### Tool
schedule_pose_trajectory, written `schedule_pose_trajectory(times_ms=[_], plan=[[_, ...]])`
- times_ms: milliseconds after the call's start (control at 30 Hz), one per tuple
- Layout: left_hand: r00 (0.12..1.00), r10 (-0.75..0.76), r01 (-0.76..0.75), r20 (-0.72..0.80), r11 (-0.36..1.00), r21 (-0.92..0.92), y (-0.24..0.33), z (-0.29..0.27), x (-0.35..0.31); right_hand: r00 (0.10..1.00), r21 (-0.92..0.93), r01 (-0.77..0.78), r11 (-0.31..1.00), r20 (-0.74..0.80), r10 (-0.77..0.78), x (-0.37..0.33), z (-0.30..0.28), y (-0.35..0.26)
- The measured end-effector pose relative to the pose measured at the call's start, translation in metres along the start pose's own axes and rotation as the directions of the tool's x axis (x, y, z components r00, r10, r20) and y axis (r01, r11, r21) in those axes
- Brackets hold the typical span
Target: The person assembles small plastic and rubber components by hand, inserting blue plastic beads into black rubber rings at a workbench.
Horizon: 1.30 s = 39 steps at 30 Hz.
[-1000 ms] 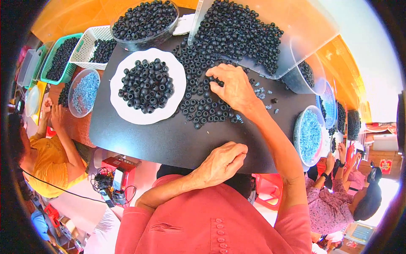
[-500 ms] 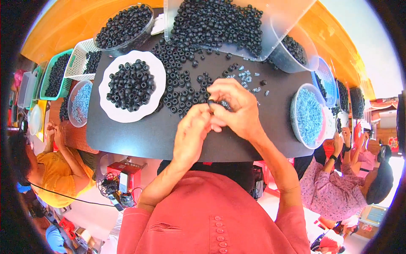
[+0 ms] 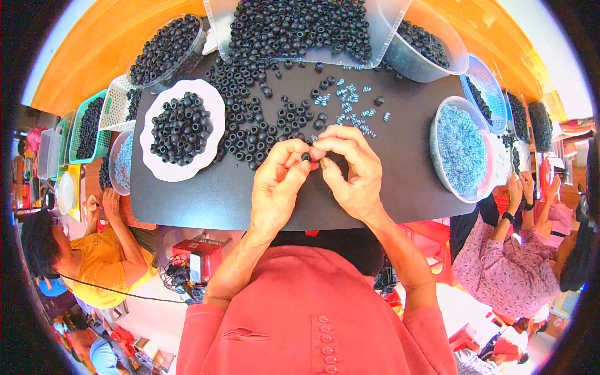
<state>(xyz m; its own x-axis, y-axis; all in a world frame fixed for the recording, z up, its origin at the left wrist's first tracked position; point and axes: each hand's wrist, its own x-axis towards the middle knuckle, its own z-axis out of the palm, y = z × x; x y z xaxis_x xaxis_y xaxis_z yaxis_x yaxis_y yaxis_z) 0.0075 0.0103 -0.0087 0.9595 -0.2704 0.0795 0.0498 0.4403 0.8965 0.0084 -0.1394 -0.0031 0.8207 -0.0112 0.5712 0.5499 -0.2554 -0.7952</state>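
A black bead (image 3: pixel 306 157) sits to the right of the white plate (image 3: pixel 219 129), about level with its near rim, pinched between the left hand's (image 3: pixel 275 184) thumb and fingers. Too small and round to show a long axis; its hole's direction is unclear. The left hand is nearer the plate; the right hand (image 3: pixel 355 178) lies farther right, fingers curled, thumb and forefinger close together beside the bead, but whether they grip anything I cannot tell. Both forearms slant inward, fingertips meeting. Loose beads (image 3: pixel 250 125) spread just right of the plate, small coils (image 3: pixel 353 112) beyond them.
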Motion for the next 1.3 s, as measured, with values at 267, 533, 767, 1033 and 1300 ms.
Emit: schedule_pose_trajectory(times_ms=[267, 533, 767, 1033, 1300], plan=[[0.992, -0.121, 0.128, 0.044, 0.953, -0.273, -0.005, -0.005, 0.001, 0.996, -0.142, 0.02, 0.99, 0.094, -0.007, -0.001, 0.003, -0.007], [0.984, -0.164, 0.176, 0.072, 0.955, -0.238, 0.001, -0.006, -0.002, 0.996, -0.144, -0.011, 0.99, 0.084, 0.024, -0.004, 0.002, -0.005], [0.956, -0.243, 0.283, 0.161, 0.906, -0.314, 0.002, -0.011, 0.001, 0.994, -0.082, -0.002, 0.997, 0.107, 0.011, -0.002, 0.002, -0.005], [0.964, -0.252, 0.267, 0.087, 0.905, -0.331, 0.006, -0.011, -0.003, 0.993, -0.092, 0.086, 0.992, 0.084, -0.078, 0.003, -0.001, -0.01], [0.943, -0.306, 0.331, 0.13, 0.895, -0.299, -0.005, -0.004, -0.004, 0.991, -0.307, -0.109, 0.945, -0.113, 0.077, 0.014, -0.04, -0.007]])
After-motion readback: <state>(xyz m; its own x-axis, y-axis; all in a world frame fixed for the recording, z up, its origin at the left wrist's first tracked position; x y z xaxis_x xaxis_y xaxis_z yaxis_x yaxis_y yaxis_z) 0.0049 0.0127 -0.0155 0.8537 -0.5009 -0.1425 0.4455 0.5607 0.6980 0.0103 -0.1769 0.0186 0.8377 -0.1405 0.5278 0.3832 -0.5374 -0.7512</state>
